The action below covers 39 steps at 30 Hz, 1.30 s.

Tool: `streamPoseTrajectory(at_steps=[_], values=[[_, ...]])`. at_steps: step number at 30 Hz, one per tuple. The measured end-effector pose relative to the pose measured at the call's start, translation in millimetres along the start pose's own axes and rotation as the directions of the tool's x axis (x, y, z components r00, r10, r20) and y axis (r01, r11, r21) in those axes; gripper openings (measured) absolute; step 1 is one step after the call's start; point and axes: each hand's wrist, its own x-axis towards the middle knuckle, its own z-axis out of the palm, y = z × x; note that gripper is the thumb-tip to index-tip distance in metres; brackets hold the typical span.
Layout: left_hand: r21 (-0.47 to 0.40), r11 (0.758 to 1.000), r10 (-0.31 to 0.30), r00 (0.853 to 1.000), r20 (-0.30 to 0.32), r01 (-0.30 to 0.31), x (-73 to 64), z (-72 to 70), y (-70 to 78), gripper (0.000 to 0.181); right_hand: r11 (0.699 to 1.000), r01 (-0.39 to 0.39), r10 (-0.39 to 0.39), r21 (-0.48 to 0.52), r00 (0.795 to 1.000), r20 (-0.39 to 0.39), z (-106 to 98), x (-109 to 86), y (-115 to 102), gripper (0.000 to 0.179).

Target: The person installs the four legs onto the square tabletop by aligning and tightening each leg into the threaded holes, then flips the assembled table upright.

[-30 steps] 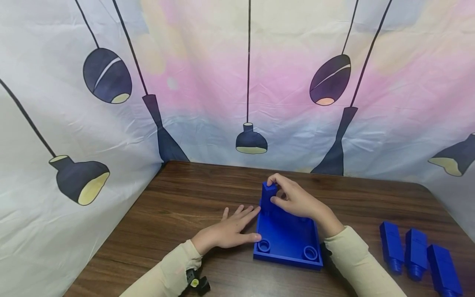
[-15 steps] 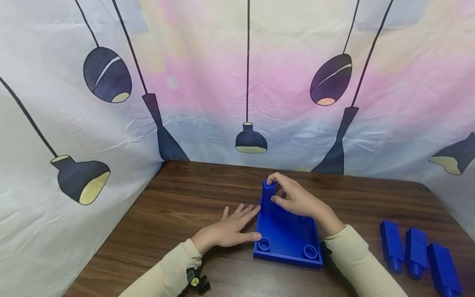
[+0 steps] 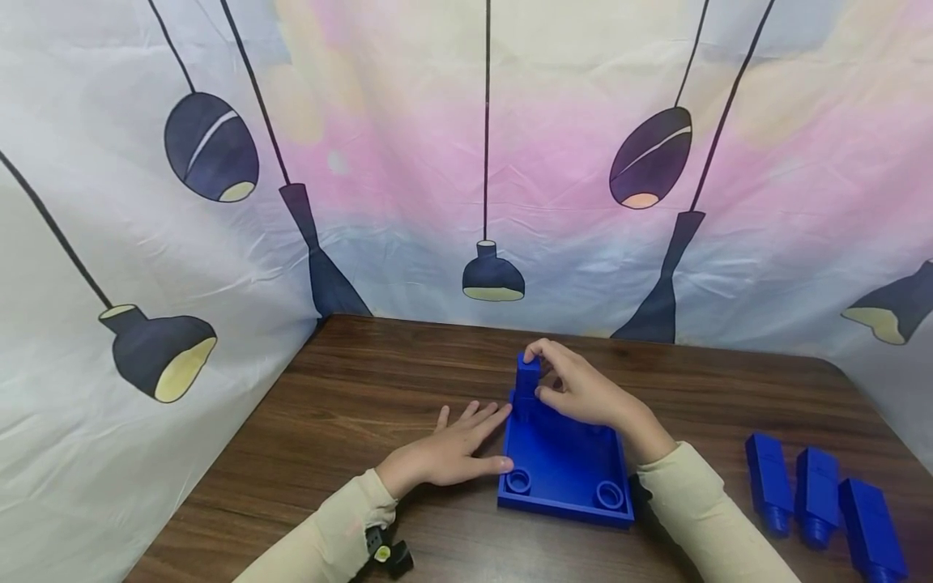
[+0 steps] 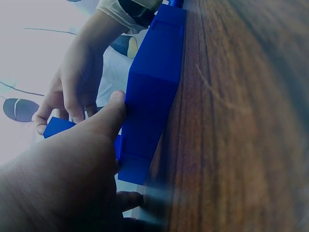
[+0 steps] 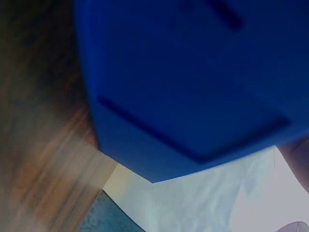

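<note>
A shallow blue tray-shaped tabletop (image 3: pixel 564 461) lies on the brown table, with a round socket (image 3: pixel 518 492) at its near-left corner and another (image 3: pixel 609 507) at its near-right. A blue leg (image 3: pixel 526 385) stands upright at the far-left corner, and its lower end is hidden behind the rim in the left wrist view. My right hand (image 3: pixel 583 390) pinches this leg near its top between fingers and thumb. My left hand (image 3: pixel 452 453) lies flat with spread fingers, its thumb and index finger against the tabletop's left edge. Blue plastic of the tabletop (image 5: pixel 193 87) fills most of the right wrist view.
Three more blue legs, the left one (image 3: pixel 769 478), the middle one (image 3: pixel 817 494) and the right one (image 3: pixel 871 526), lie on the table (image 3: pixel 364 380) at the right, round threaded ends toward me. A patterned cloth (image 3: pixel 408 162) hangs behind the table.
The pinched leg has turned slightly in my right hand, so different faces of it show. My left hand and the tabletop have stayed in place.
</note>
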Motion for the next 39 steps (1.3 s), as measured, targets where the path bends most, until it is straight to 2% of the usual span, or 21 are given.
streamPoseTrajectory(at_steps=[39], values=[[0.007, 1.000, -0.002, 1.000, -0.006, 0.002, 0.7, -0.5, -0.1, 0.088, 1.000, 0.024, -0.024, 0.000, 1.000, 0.003, 0.5, 0.7, 2.8, 0.045]])
